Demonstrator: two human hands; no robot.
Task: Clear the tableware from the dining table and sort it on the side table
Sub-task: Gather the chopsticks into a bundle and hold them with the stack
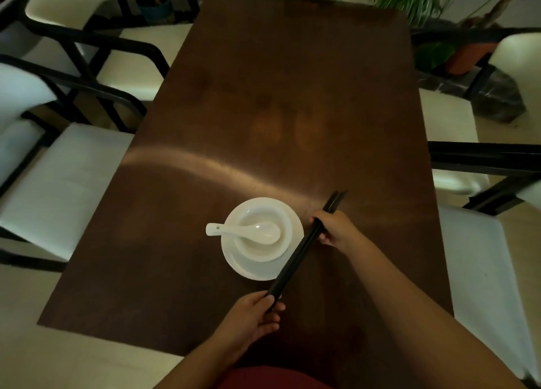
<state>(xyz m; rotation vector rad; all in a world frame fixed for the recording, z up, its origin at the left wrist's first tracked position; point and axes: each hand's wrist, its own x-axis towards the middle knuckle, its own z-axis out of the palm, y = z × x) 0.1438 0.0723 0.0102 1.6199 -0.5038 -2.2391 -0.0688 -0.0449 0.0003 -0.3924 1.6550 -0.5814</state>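
The dining table (pixel 263 96) has a dark brown wood top, smooth and semi-glossy, with a pale band of reflected light across it. Near its front edge the plate (pixel 257 271), the bowl (pixel 281 251) on it and the spoon (pixel 234 230) in the bowl look like glazed white ceramic, smooth and shiny. The chopsticks (pixel 295 260) are black, smooth and dully glossy; their material cannot be told. The chairs (pixel 67 181) along the side edges have cream cushions with a smooth leather-like sheen and black frames.

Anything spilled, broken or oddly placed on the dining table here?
Nothing stands out. The spoon rests in the bowl on the plate, handle overhanging; both hands hold the black chopsticks. No spill or damage shows.
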